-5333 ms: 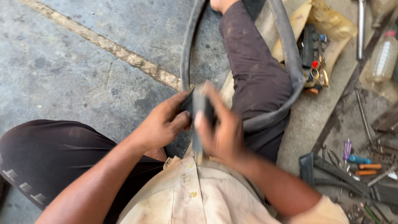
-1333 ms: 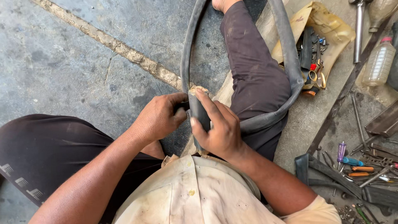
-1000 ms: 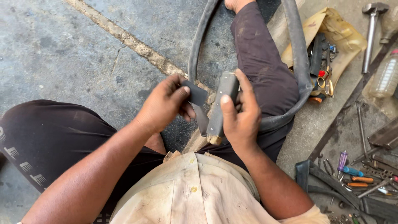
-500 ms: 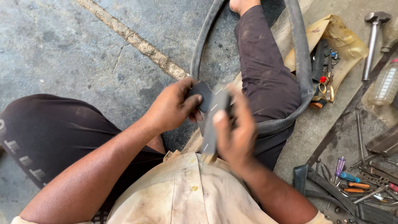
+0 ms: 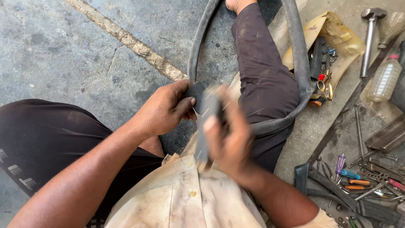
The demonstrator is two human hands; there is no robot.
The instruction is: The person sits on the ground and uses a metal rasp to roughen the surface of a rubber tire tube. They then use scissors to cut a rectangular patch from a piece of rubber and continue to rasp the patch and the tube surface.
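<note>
Now blurred mid-stroke, right hand [image 5: 230,137] gripping grey rasp [image 5: 205,126], dragged nearer; left hand [image 5: 164,109] pinching black inner tube [image 5: 295,63].

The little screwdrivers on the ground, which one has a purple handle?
The purple-handled screwdriver standing farthest up in the pile, just above the blue-handled screwdriver; the orange-handled screwdrivers lie below.

left hand [image 5: 162,110] pinches black inner tube [image 5: 295,63] | right hand [image 5: 230,137] grips blurred tool [image 5: 203,126]

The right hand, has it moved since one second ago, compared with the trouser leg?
Yes. The right hand with its grey tool has slid down toward the shirt, away from the trouser leg; it is motion-blurred.
</note>
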